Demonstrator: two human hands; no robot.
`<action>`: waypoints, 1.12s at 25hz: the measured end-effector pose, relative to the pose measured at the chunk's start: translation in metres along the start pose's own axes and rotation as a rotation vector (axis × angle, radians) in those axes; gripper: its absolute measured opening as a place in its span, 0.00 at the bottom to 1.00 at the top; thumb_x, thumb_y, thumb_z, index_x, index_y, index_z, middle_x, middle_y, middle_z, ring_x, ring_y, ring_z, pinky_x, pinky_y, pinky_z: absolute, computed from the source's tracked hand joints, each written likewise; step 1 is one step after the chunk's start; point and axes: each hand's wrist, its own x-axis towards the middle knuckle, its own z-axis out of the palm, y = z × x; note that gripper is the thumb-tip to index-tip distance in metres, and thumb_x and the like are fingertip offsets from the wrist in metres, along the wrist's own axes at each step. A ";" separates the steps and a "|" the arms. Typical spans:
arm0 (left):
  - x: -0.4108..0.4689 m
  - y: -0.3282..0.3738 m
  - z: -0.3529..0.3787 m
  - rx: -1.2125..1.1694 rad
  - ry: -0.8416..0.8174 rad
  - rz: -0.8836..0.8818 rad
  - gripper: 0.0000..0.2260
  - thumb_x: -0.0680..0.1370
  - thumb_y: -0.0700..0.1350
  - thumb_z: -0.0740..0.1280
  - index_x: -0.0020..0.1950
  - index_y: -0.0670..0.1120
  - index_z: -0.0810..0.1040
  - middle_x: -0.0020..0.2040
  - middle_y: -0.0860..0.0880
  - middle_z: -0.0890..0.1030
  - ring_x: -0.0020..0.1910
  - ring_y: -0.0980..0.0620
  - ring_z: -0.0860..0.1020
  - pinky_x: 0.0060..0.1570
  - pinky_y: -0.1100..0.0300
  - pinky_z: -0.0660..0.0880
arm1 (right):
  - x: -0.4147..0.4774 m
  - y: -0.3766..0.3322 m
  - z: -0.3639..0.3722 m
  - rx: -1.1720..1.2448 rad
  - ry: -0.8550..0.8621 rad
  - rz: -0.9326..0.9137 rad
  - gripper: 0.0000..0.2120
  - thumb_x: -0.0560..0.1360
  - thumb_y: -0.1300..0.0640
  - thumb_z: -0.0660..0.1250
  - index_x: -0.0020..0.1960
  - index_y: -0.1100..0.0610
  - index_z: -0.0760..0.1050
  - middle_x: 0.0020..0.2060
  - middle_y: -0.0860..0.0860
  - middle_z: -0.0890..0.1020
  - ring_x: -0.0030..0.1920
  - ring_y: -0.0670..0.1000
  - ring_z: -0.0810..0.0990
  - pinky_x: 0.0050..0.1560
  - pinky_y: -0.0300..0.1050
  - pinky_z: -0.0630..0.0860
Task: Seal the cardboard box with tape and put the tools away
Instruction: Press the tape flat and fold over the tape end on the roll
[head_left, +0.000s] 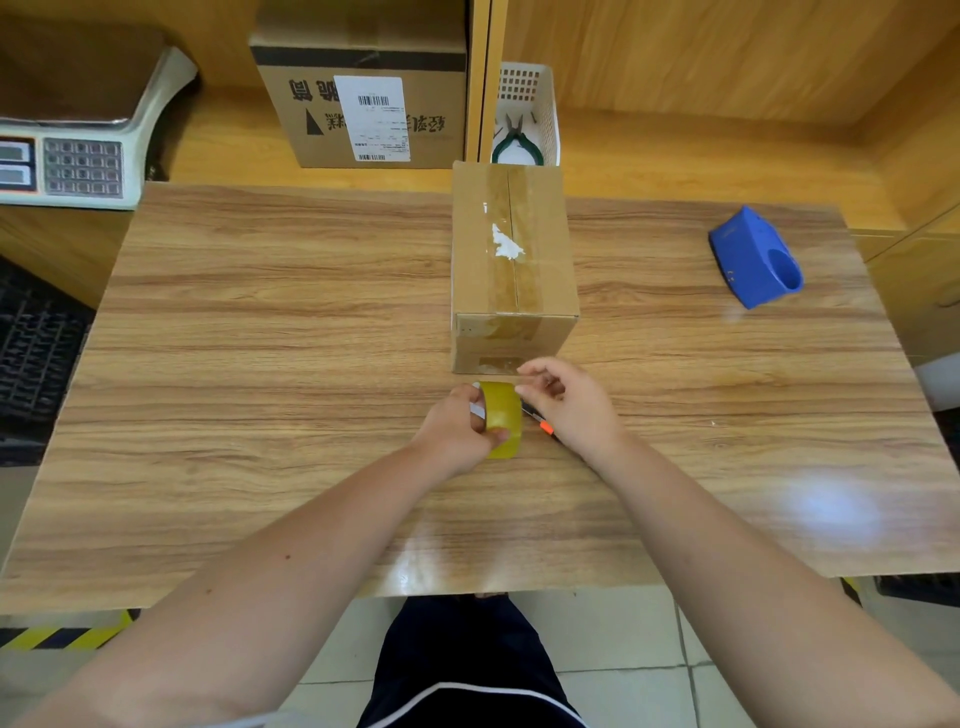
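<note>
**Q:** What are your hands doing?

**A:** My left hand (457, 431) is clamped around a roll of yellowish tape (503, 418), held on edge just above the wooden table (260, 338). My right hand (569, 402) sits at the roll's three o'clock, thumb and forefinger pinched together at its rim. A utility knife (543, 423) with an orange slider lies under that hand; whether I grip it, I cannot tell.

**Q:** Where is the box?

**A:** The cardboard box (511, 270) stands at twelve o'clock from my hands, close by, with tape running along its top seam and down the near face.

**Q:** Anything else?

**A:** A blue tape dispenser (753, 260) lies at two o'clock, well apart. Behind the box, a white basket (545, 104) holds green-handled pliers (514, 137). A weighing scale (78, 140) sits at ten o'clock.
</note>
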 end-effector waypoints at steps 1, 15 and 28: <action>0.000 0.000 0.000 -0.003 0.003 -0.005 0.26 0.72 0.50 0.72 0.67 0.45 0.67 0.36 0.51 0.77 0.39 0.50 0.76 0.34 0.59 0.67 | -0.003 0.006 0.006 -0.006 0.007 -0.007 0.09 0.70 0.57 0.72 0.50 0.53 0.79 0.40 0.51 0.79 0.39 0.49 0.75 0.42 0.34 0.71; 0.000 -0.003 0.004 -0.047 0.016 -0.004 0.24 0.71 0.50 0.73 0.63 0.47 0.70 0.41 0.48 0.79 0.39 0.49 0.76 0.34 0.60 0.68 | -0.016 0.010 0.025 -0.053 0.167 -0.145 0.02 0.71 0.63 0.71 0.40 0.59 0.80 0.39 0.51 0.81 0.42 0.52 0.77 0.42 0.38 0.72; -0.002 0.000 0.007 -0.027 0.051 -0.022 0.28 0.72 0.52 0.71 0.68 0.46 0.67 0.47 0.45 0.82 0.44 0.48 0.78 0.34 0.61 0.67 | -0.013 0.001 0.022 -0.076 0.066 -0.198 0.11 0.72 0.70 0.61 0.37 0.56 0.71 0.37 0.50 0.76 0.42 0.52 0.72 0.43 0.43 0.66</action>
